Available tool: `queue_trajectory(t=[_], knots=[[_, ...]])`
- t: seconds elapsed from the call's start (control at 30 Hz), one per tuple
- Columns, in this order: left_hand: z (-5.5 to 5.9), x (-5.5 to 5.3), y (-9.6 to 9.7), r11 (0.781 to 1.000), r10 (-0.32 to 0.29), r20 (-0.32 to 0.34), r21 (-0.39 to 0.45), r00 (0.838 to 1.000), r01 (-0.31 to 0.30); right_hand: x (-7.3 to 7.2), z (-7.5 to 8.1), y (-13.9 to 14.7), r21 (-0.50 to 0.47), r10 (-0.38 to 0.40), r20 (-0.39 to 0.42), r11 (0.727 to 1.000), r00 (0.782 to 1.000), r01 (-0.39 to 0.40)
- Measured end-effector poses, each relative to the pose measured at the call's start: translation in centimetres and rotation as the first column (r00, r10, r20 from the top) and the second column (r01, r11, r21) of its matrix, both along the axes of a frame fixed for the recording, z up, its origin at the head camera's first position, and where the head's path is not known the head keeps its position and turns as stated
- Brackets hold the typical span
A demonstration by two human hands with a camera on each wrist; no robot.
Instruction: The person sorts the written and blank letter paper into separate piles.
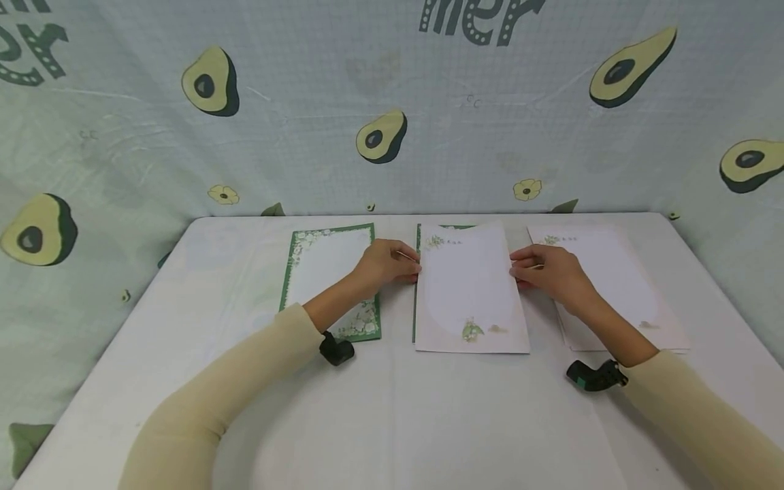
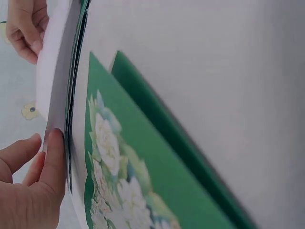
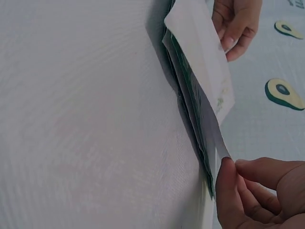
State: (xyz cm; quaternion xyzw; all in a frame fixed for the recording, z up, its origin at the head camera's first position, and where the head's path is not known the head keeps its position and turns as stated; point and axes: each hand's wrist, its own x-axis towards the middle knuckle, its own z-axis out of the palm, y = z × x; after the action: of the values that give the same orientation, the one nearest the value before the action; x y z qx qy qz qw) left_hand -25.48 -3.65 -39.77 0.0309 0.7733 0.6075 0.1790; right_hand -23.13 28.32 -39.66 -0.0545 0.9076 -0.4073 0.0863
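A pale floral sheet (image 1: 465, 286) lies over a green-edged stack (image 3: 188, 90) in the middle; a green strip shows at its left. My right hand (image 1: 548, 272) pinches the sheet's right edge between thumb and fingertips, and in the right wrist view that edge rises off the stack. At the opposite edge is my left hand (image 1: 388, 265). In the left wrist view its index fingertip (image 2: 55, 138) touches the sheet's side, with a gap to the thumb. Beneath my left forearm lies a green-bordered floral card (image 1: 331, 265), partly hidden.
Another pile of pale floral sheets (image 1: 606, 286) lies on the right, partly under my right forearm. A white cloth covers the table (image 1: 392, 422). Behind it hangs an avocado-print curtain (image 1: 294, 150). Black wrist cameras (image 1: 337, 349) hang below both wrists.
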Motion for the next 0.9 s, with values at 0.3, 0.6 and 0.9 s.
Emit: queue_trajectory(t=[0.3,0.6,0.9], knots=[[-0.31,-0.11,0.68,0.998,0.06,-0.061,-0.005,0.996,-0.06,0.21,-0.31,-0.3,-0.056,-0.006,-0.069,0.998,0.998,0.002],[-0.04,0.44,0.67,0.992,0.103,-0.048,0.076,0.993,-0.1,0.72,0.07,-0.52,-0.029,-0.025,-0.13,0.999,0.991,0.022],[-0.77,0.32,0.64,0.966,0.195,-0.09,0.187,0.977,-0.176,0.93,0.54,-0.5,-0.189,-0.157,-0.192,0.975,0.969,0.121]])
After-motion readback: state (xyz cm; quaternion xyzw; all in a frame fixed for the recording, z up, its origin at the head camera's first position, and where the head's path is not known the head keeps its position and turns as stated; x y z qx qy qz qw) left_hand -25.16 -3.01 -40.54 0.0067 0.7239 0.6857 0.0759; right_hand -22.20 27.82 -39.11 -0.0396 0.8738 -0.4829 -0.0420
